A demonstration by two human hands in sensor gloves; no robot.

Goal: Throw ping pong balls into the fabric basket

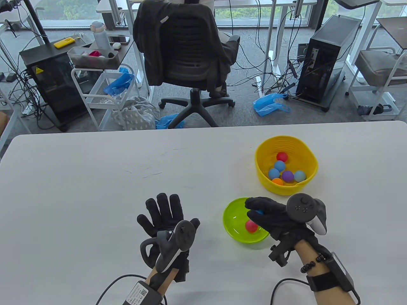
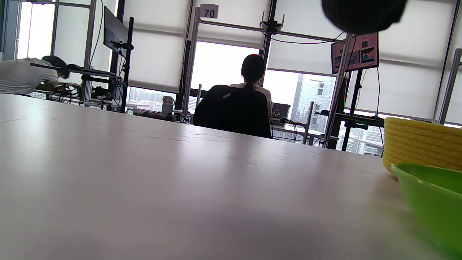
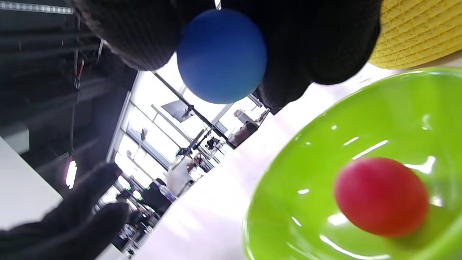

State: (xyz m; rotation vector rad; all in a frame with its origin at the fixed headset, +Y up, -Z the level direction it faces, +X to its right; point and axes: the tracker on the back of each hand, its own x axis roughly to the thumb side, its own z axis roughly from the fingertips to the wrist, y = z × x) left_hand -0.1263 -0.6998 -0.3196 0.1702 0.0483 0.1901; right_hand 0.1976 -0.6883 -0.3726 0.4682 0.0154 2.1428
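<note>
My right hand (image 1: pixel 259 211) is over the green bowl (image 1: pixel 232 211) and pinches a blue ball (image 1: pixel 259 212) between its fingertips; the right wrist view shows the blue ball (image 3: pixel 222 56) held above the green bowl (image 3: pixel 310 173). A red ball (image 1: pixel 251 226) lies in the bowl and also shows in the right wrist view (image 3: pixel 380 196). The yellow fabric basket (image 1: pixel 287 143) stands just beyond, holding several coloured balls (image 1: pixel 287 175). My left hand (image 1: pixel 165 213) rests flat on the table to the left of the bowl, fingers spread and empty.
The white table (image 1: pixel 95 178) stretches left and back. Its far edge faces an office chair (image 1: pixel 186 54) and a white cart (image 1: pixel 101 92). In the left wrist view the basket (image 2: pixel 422 144) and the bowl (image 2: pixel 433 202) sit at the right edge.
</note>
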